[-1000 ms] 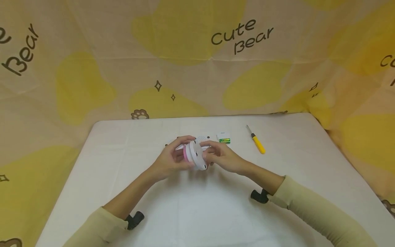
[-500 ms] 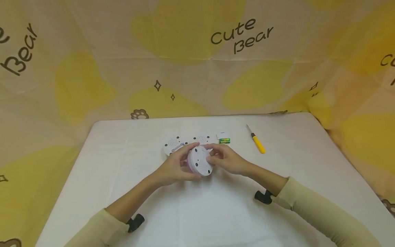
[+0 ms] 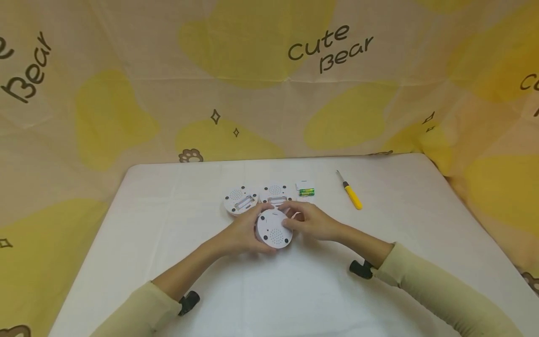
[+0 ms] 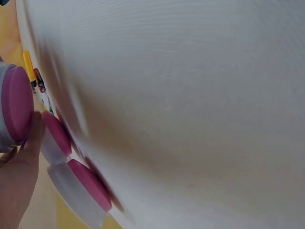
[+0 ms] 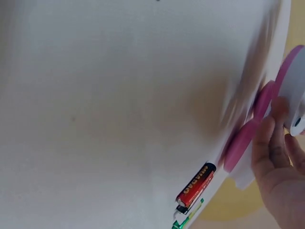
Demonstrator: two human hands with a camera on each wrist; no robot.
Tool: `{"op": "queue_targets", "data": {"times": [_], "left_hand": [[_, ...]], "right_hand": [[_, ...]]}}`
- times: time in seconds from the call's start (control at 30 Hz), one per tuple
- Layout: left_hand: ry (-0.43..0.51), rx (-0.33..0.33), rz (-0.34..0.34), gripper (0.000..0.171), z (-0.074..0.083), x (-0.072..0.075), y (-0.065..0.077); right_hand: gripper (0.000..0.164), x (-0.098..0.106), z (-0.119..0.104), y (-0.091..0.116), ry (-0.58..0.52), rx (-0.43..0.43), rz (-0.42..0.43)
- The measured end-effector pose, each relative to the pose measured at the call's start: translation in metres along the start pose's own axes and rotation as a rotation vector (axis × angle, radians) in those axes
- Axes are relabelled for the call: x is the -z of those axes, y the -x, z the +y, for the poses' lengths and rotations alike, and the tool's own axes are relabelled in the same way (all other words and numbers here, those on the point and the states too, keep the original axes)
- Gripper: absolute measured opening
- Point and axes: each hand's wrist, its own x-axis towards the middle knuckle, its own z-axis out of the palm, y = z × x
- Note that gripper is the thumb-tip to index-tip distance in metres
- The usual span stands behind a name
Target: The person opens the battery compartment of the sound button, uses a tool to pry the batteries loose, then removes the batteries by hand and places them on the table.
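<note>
A round white speaker-like device (image 3: 274, 229) with a pink face is held up above the table, its white underside with black feet and small speaker holes toward the head camera. My left hand (image 3: 242, 234) grips it round its left side, thumb at the lower rim. The right hand (image 3: 313, 221) pinches its upper right edge, thumb on the white underside. In the left wrist view the pink face (image 4: 18, 102) of the held device points toward the table. Behind it lie two similar devices, the left one (image 3: 236, 195) and right one (image 3: 275, 189), pink face down, battery compartments uncovered.
Batteries (image 3: 306, 192) lie beside a small white cover (image 3: 304, 184) at the right of the two devices. A red and black battery (image 5: 196, 185) shows in the right wrist view. Further right is a yellow-handled screwdriver (image 3: 352, 194). A patterned cloth (image 3: 252, 93) hangs behind the white table (image 3: 189, 196).
The held device has turned from edge-on to show its whole underside, and both hands have come down and nearer with it. The two devices behind are now more visible.
</note>
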Motion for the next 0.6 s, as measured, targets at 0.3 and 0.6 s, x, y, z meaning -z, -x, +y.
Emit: {"op": "queue_targets", "data": {"times": [0.3, 0.6], "left_hand": [[-0.008, -0.013, -0.033, 0.097, -0.012, -0.006, -0.005], [-0.02, 0.012, -0.07, 0.101, -0.014, -0.01, -0.008]], "right_hand": [[0.025, -0.001, 0.003, -0.003, 0.053, 0.066, 0.082], [0.025, -0.011, 0.005, -0.003, 0.123, 0.043, 0.067]]}}
